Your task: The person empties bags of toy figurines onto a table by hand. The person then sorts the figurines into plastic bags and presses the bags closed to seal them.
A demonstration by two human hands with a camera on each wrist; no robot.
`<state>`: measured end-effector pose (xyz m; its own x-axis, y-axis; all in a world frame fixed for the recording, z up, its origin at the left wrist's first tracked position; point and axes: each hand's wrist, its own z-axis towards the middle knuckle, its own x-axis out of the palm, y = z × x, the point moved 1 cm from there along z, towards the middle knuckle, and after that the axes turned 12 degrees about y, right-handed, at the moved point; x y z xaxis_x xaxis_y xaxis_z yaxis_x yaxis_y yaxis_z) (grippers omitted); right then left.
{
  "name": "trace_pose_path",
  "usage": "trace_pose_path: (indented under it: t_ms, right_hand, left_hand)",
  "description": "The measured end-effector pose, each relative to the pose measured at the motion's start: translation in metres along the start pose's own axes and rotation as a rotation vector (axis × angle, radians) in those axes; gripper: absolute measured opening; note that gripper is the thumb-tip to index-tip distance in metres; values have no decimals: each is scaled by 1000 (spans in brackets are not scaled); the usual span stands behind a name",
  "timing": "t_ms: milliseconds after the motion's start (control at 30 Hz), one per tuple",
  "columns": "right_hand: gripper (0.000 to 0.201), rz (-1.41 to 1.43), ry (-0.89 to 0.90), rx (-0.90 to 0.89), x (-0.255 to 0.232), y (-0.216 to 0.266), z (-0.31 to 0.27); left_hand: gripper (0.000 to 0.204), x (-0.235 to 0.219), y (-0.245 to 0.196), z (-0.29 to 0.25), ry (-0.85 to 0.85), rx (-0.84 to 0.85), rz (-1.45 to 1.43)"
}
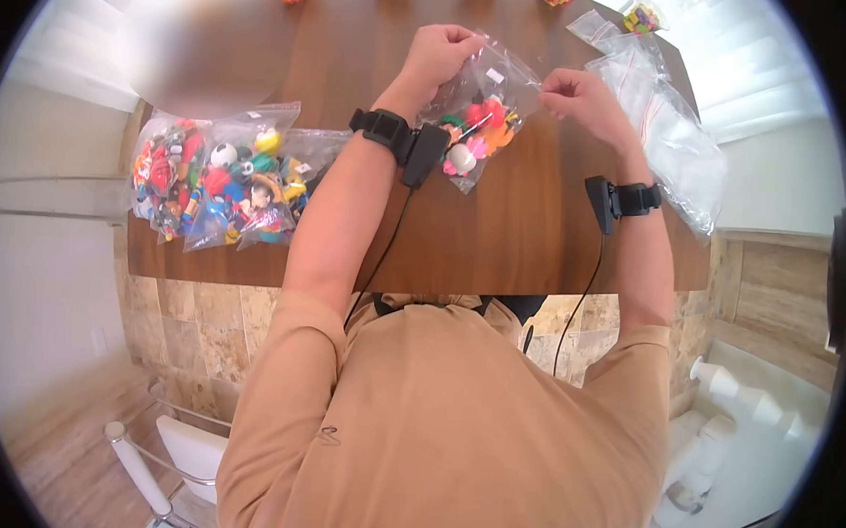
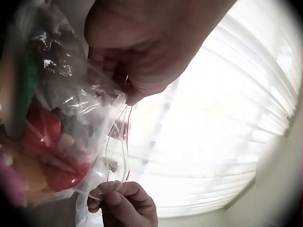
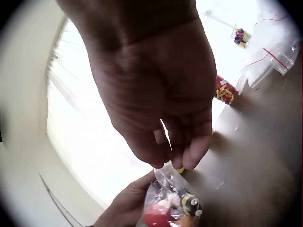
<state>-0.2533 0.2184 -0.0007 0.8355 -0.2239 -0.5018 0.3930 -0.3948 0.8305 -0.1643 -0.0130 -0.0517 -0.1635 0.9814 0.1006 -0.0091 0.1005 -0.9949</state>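
A clear zip bag (image 1: pixel 487 125) of small toys hangs between both hands above the table. My left hand (image 1: pixel 439 57) pinches one top corner of it, and my right hand (image 1: pixel 581 103) pinches the opposite corner. Seen from the left wrist, the bag's seal with a red line (image 2: pixel 129 142) stretches between the left hand (image 2: pixel 142 47) and the right hand (image 2: pixel 125 205). The right wrist view has the right hand (image 3: pixel 156 94) gripping the plastic above a red toy (image 3: pixel 157 215), with the left hand (image 3: pixel 125 205) behind it.
Filled toy bags (image 1: pixel 221 184) lie at the left of the wooden table (image 1: pixel 499 258). Flat plastic bags (image 1: pixel 669 133) are piled at the right. Several cups of colorful pieces, one at the right corner (image 1: pixel 641 19), line the far edge. A white chair (image 1: pixel 191 447) stands lower left.
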Motion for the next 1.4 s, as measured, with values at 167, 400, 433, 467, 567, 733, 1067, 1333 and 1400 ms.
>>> trace_pose_path:
  t_ms: [167,400,433,467,567,733,1067,1333,1400]
  right_hand:
    - [11,105,-11,-18,-6,-20,13]
    - [14,172,302,86,-16,-31,22]
    - [15,181,322,104,-17,-30,20]
    - [15,181,310,94,-17,-27,17]
    - [15,140,226,11,-19,-10,7]
    - [13,-256,179,-1,-16,41,-15]
    - [8,-787,57,-345,13,133,-97]
    - [8,-883,186,-437,44,152,-87]
    - [6,-933,170,-455,56,156,-83]
  left_hand:
    - [18,-2,13,22,107,69,69]
    - [23,-21,-20,41,659,-146,641]
    - [23,-23,-25,42,661,-143,653]
    - [19,-23,-29,42,692,-108,736]
    - [13,-16,-43,39,743,-68,850]
    - [14,-6,-78,15,813,14,1011]
    - [9,5,-200,-117,796,348,1388]
    - [14,3,-189,-148,832,536,1473]
    - [15,6,-190,-153,816,519,1499]
